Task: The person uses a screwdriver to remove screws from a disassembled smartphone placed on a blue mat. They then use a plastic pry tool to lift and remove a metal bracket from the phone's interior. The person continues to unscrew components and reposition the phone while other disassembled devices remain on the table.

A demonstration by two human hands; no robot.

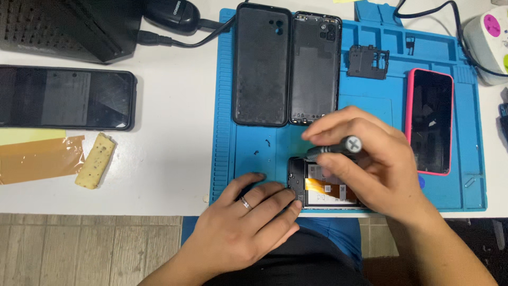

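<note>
On the white table (pixel 159 175) lies a blue mat (pixel 254 159). The phone (pixel 317 188) sits opened at its near edge; its back cover (pixel 315 69) and a small bracket (pixel 368 62) lie far off, so disassembly looks well along. The left hand (pixel 248 222) lies flat, steadying the phone; the right hand (pixel 370 164) grips a screwdriver (pixel 338 147).

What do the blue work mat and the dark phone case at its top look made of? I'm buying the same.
The blue work mat looks like matte silicone rubber: moulded ridges and trays. The dark phone case seems soft matte plastic or rubber, dusty and scuffed; which one is unclear.
</note>
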